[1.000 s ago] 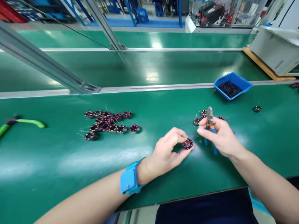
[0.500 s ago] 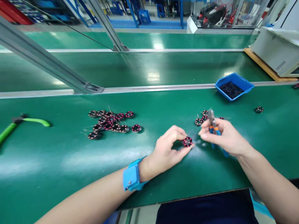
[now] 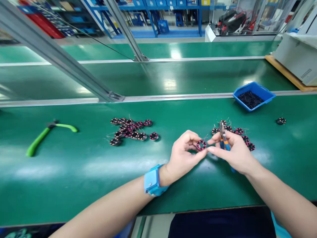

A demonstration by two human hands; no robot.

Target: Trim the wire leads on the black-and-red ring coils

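Observation:
Between the thumb and fingers of my left hand (image 3: 185,152) is a small ring-shaped motor stator (image 3: 201,145) with pink-red and black segments and thin wire ends sticking up. My right hand (image 3: 235,150) holds blue-and-orange pliers (image 3: 225,140) in the palm, jaws pointing up and away. The right thumb and index fingertips reach the stator's right side; whether they pinch a wire there is too small to tell. Behind and beside the right hand lies a group of similar stators (image 3: 239,131). A larger cluster of stators (image 3: 128,129) lies left of my left hand, wires poking out.
A blue bin (image 3: 255,96) of small dark pieces stands at the back right, with a lone stator (image 3: 281,121) in front of it. Green-handled pliers (image 3: 41,140) lie far left. A metal frame post (image 3: 74,62) slants over the table's back left. A grey machine (image 3: 297,59) stands far right.
My right hand has come in to the left, its fingertips now at the stator in my left hand. The pliers stay in the right palm. The whole view has shifted a little.

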